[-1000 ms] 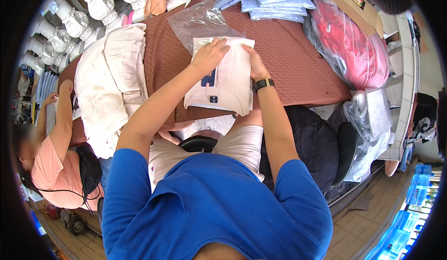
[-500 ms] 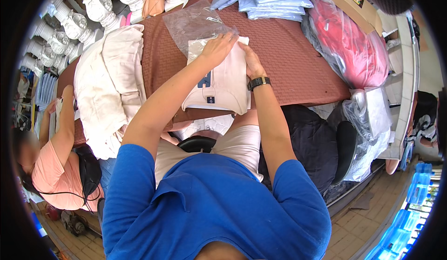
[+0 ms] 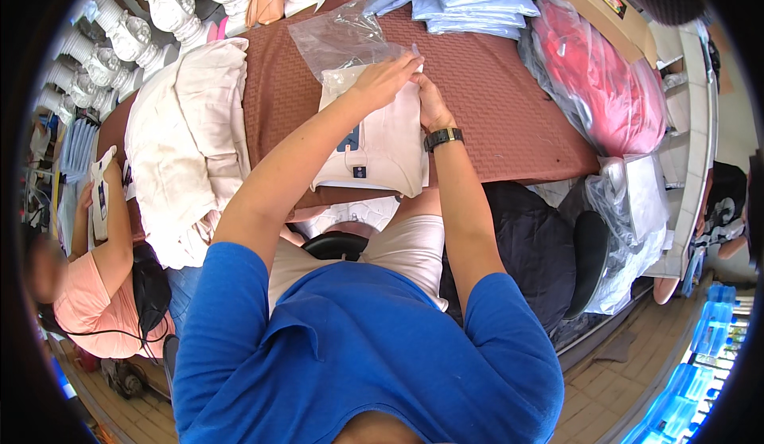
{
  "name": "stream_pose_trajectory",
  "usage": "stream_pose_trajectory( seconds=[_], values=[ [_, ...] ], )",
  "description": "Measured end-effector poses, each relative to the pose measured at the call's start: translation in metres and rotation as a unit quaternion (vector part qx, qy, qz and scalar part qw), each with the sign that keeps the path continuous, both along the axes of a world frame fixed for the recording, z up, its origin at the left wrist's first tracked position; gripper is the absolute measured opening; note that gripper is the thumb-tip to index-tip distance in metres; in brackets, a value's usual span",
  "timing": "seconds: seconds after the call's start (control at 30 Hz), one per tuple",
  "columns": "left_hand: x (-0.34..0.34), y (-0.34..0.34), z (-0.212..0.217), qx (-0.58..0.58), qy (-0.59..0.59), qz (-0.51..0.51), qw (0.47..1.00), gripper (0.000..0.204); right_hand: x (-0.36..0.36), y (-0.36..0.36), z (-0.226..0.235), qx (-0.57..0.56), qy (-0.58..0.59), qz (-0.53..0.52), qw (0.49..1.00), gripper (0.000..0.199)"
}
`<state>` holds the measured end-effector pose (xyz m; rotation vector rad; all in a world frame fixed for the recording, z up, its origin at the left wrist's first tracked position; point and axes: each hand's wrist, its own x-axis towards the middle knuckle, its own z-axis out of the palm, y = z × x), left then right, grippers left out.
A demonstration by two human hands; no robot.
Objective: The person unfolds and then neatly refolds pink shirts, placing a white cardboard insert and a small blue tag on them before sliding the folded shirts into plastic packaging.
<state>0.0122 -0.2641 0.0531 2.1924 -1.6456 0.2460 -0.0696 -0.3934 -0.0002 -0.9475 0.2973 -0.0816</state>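
Note:
A folded cream shirt [image 3: 382, 138] with a dark blue hang tag [image 3: 348, 140] and a small dark neck label lies at the table's near edge, its neckline toward me. A clear plastic bag [image 3: 338, 42] spreads beyond it and meets the shirt's far end. My left hand [image 3: 387, 82] reaches across the shirt's far part, fingers closed on the bag's edge at the far right corner. Close beside it, my right hand [image 3: 432, 103] grips that same corner of the shirt from the right. Its fingertips are partly hidden.
A heap of cream garments [image 3: 187, 134] lies to the left on the brown-covered table [image 3: 493, 118]. Blue bagged packages [image 3: 477, 2] are stacked at the back. Red clothing in plastic [image 3: 597, 78] and a cardboard box [image 3: 609, 6] stand right. A co-worker [image 3: 111, 301] sits at left holding a cream garment.
My left hand has slid slightly right and its fingers have closed at the shirt's corner. My right hand has drawn in closer. The co-worker's garment has come into fuller view.

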Motion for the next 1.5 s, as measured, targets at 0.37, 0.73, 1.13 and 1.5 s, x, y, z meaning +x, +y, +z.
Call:
stream_pose_trajectory(
  seconds=[0.37,0.73,1.13,1.5],
  values=[
    [-0.004,0.003,-0.004,-0.007,-0.061,-0.033,0.998,0.067,0.010,-0.012,-0.016,-0.152,-0.050,-0.031,0.987,0.030],
    [-0.012,0.006,-0.009,0.027,-0.090,-0.021,0.995,0.055,0.006,0.004,-0.021,-0.146,-0.072,-0.127,0.979,0.030],
    [-0.010,0.007,-0.013,0.043,-0.126,-0.051,0.990,0.053,0.000,0.004,-0.022,-0.138,-0.006,-0.210,0.968,0.028],
    [-0.008,0.006,-0.012,0.038,-0.125,-0.076,0.989,0.051,-0.002,0.000,-0.025,-0.063,-0.045,-0.175,0.982,0.029]
  ],
)
